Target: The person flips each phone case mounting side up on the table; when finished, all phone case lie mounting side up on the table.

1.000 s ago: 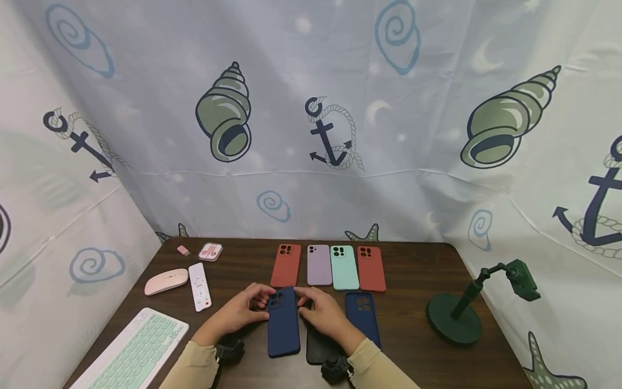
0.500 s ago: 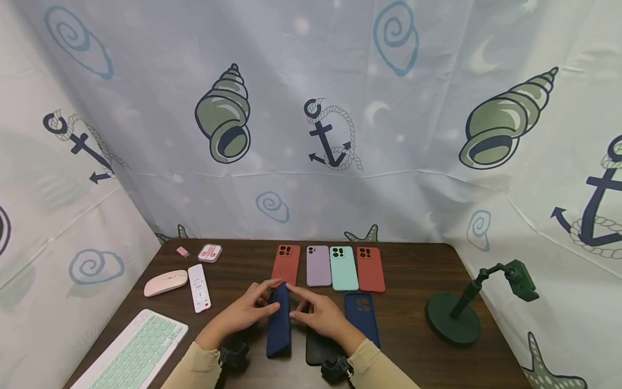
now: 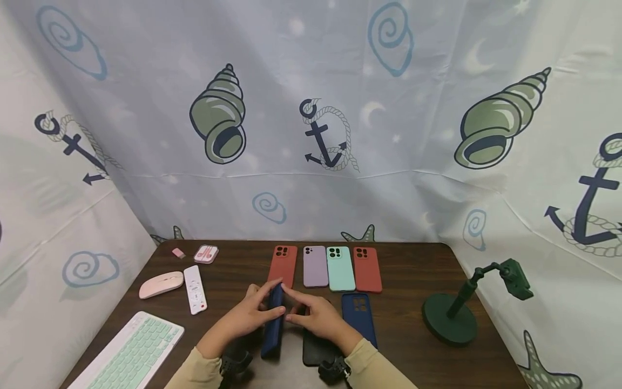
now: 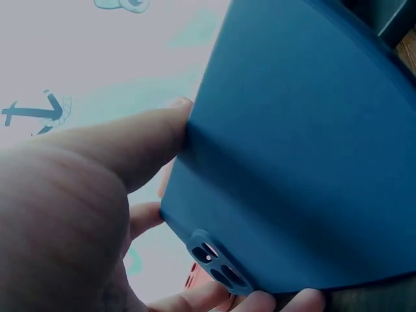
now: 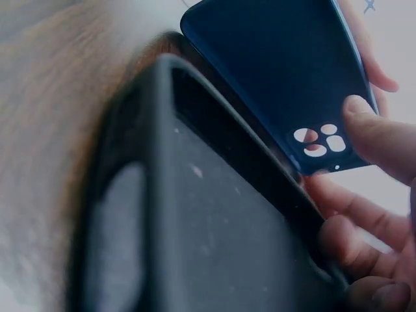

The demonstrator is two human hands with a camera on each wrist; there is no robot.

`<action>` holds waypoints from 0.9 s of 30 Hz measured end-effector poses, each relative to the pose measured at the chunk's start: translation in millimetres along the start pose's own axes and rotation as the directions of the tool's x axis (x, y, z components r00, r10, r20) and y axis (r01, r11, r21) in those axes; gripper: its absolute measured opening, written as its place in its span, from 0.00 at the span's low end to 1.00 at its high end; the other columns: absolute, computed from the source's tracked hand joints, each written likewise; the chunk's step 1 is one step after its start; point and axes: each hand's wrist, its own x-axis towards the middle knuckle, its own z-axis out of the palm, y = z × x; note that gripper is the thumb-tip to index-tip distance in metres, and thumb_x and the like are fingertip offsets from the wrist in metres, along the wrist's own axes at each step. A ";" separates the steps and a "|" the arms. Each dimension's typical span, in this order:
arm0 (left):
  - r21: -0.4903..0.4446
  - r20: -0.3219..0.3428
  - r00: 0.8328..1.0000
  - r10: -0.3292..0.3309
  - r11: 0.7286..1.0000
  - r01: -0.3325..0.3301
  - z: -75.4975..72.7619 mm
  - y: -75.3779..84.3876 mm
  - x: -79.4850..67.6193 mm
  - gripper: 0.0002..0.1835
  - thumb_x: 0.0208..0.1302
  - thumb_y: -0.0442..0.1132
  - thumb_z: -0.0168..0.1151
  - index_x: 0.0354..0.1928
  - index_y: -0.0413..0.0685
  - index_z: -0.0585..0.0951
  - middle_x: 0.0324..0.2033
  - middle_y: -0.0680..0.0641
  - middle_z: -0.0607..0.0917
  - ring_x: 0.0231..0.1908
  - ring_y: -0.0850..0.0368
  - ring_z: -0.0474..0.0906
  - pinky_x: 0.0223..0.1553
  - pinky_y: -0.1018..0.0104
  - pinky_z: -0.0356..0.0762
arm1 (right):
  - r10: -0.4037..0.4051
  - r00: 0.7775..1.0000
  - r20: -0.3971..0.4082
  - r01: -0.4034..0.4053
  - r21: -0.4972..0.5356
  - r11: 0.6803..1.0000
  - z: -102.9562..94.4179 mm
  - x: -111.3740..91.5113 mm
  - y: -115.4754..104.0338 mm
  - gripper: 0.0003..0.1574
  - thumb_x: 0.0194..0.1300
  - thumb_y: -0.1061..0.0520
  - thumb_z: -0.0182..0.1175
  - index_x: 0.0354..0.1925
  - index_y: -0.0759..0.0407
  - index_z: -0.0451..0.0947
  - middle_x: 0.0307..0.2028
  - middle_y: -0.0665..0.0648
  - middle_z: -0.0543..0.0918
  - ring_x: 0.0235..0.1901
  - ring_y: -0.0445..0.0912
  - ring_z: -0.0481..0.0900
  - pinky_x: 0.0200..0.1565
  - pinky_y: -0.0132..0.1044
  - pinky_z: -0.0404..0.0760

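Note:
A navy blue phone case (image 3: 272,335) stands tilted on its long edge, its far camera end between both hands. My left hand (image 3: 241,317) grips that end, thumb on one long edge and fingertips near the camera cutouts, as the left wrist view shows. From the other side my right hand (image 3: 320,319) pinches it, with the thumb (image 5: 364,123) on the inner face and fingers at the end edge. Light shows through the cutouts of the hollow case (image 5: 273,65). Below my right hand lies a black phone case (image 3: 315,351) with a raised rim, partly hidden by the wrist.
Behind the hands lie a red case (image 3: 283,266), a purple case (image 3: 316,267), a mint case (image 3: 341,270) and another red case (image 3: 367,270). Another blue case (image 3: 359,319) is right. Left are a keyboard (image 3: 136,348), mouse (image 3: 161,284) and remote (image 3: 195,290); far right, a green lamp (image 3: 449,319).
The navy case has turned from lying nearly flat, back up, to standing on its long edge. Both hands have closed in around its far end, the right thumb moving onto its inner side.

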 end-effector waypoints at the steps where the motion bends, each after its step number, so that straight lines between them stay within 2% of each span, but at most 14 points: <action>1: -0.024 0.005 1.000 -0.006 1.000 0.006 -1.0 0.2 -0.1 0.43 0.67 0.58 0.66 0.79 0.68 0.57 0.57 0.34 0.62 0.43 0.50 0.82 0.33 0.57 0.81 | 0.005 1.000 -0.005 -0.005 0.024 1.000 0.3 0.6 0.6 0.40 0.68 0.40 0.64 0.74 0.27 0.62 0.40 0.41 0.87 0.23 0.38 0.75 0.26 0.30 0.75; 4: -0.095 0.006 1.000 -0.020 0.995 0.020 -4.1 1.1 0.1 0.42 0.67 0.55 0.67 0.78 0.65 0.58 0.62 0.33 0.61 0.46 0.47 0.81 0.34 0.54 0.84 | 0.017 1.000 -0.020 -0.016 0.062 0.998 0.8 1.4 2.4 0.28 0.71 0.46 0.64 0.67 0.35 0.75 0.44 0.43 0.88 0.26 0.37 0.76 0.28 0.30 0.75; 7: -0.125 -0.006 0.999 -0.033 0.992 0.032 -6.8 2.6 0.0 0.41 0.67 0.54 0.67 0.78 0.64 0.59 0.65 0.34 0.62 0.52 0.43 0.79 0.37 0.53 0.86 | -0.001 1.000 -0.012 0.001 -0.006 1.000 0.5 1.1 3.0 0.19 0.71 0.48 0.63 0.59 0.39 0.82 0.48 0.41 0.87 0.32 0.35 0.78 0.34 0.30 0.77; 10: -0.151 -0.010 0.999 -0.037 0.988 0.035 -8.6 4.3 -0.3 0.38 0.70 0.52 0.65 0.77 0.66 0.60 0.65 0.33 0.62 0.54 0.40 0.78 0.39 0.51 0.87 | -0.040 0.999 0.016 0.041 -0.105 0.994 -0.3 0.2 1.8 0.18 0.71 0.46 0.63 0.58 0.38 0.83 0.51 0.38 0.85 0.42 0.31 0.80 0.43 0.31 0.79; 13: -0.170 -0.011 0.999 -0.033 0.985 0.031 -9.7 5.0 0.2 0.35 0.71 0.50 0.63 0.76 0.67 0.60 0.65 0.31 0.63 0.53 0.42 0.79 0.39 0.51 0.87 | -0.068 0.997 0.039 0.073 -0.136 0.988 -1.2 -0.4 0.7 0.19 0.72 0.47 0.62 0.59 0.37 0.82 0.53 0.36 0.83 0.50 0.30 0.80 0.48 0.32 0.79; 19: -0.207 -0.008 1.000 -0.018 0.978 0.015 -11.7 4.1 2.0 0.32 0.71 0.51 0.63 0.73 0.66 0.63 0.61 0.32 0.71 0.45 0.48 0.83 0.39 0.51 0.87 | -0.090 0.994 0.067 0.099 -0.136 0.986 -1.3 -0.1 1.5 0.19 0.73 0.47 0.61 0.60 0.34 0.82 0.55 0.38 0.82 0.51 0.32 0.80 0.48 0.33 0.80; 27: -0.198 -0.016 1.000 0.003 0.980 -0.006 -14.6 3.4 0.0 0.31 0.69 0.47 0.66 0.71 0.58 0.67 0.56 0.33 0.74 0.40 0.49 0.85 0.37 0.51 0.87 | -0.105 0.991 0.081 0.117 -0.166 0.979 -1.5 -0.8 1.0 0.19 0.73 0.46 0.61 0.59 0.33 0.82 0.57 0.38 0.81 0.53 0.32 0.80 0.49 0.33 0.79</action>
